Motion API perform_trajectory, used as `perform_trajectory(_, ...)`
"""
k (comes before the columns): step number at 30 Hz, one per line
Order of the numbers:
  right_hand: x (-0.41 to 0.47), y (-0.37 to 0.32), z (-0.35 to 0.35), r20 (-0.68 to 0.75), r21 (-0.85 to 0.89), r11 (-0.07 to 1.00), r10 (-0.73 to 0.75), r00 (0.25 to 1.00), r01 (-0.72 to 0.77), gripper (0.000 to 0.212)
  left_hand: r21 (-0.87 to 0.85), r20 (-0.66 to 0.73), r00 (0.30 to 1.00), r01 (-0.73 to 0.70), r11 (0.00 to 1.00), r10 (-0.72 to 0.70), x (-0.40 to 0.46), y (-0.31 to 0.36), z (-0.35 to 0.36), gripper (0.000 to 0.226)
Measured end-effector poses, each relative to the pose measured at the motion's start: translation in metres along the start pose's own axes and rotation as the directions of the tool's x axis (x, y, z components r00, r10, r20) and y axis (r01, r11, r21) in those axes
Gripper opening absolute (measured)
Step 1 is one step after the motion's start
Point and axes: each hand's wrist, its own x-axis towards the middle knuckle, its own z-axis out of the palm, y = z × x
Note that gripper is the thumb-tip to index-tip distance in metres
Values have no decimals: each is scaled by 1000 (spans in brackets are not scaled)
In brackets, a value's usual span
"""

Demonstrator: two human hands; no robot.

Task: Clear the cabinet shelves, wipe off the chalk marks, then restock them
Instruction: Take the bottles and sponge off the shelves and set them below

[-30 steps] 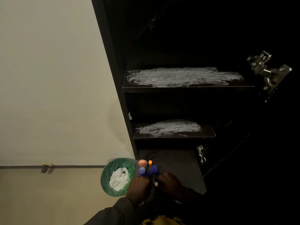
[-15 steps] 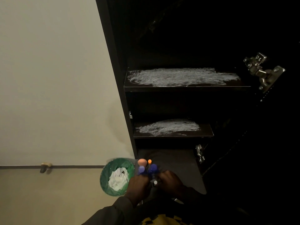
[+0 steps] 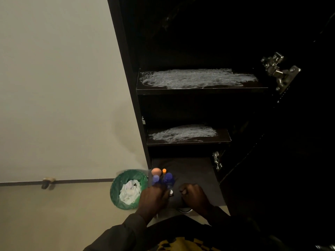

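Dark cabinet [image 3: 126,73], two chalk-smeared shelves [image 3: 199,90]. Bottles [image 3: 167,179] on the bottom shelf, at 12 o'clock of the left hand [image 3: 154,198], touching; grip unclear. Right hand [image 3: 194,195] fisted, at 3 o'clock.

A home room: dark cabinet [image 3: 126,87], plain wall [image 3: 54,87], lined wastebasket [image 3: 116,187].

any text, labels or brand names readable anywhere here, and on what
None can be read.
Blue bottles by the left hand: any labels are too dark and blurred to read.
White marks on the upper shelf and middle shelf: chalk smears, not letters.
Green bin and metal hinge: no print shows.
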Motion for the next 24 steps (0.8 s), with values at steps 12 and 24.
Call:
perform_trajectory(12, -40, 36, 37, -188, 32, 999, -10, 982, 16, 27, -63, 38, 999, -18, 998, 21, -26, 6, 5, 36)
perform_trajectory(24, -71, 35, 43, -93, 57, 997, 59, 994, -54, 45, -113, 98, 986, -121, 986, 132, -33, 5, 10, 31)
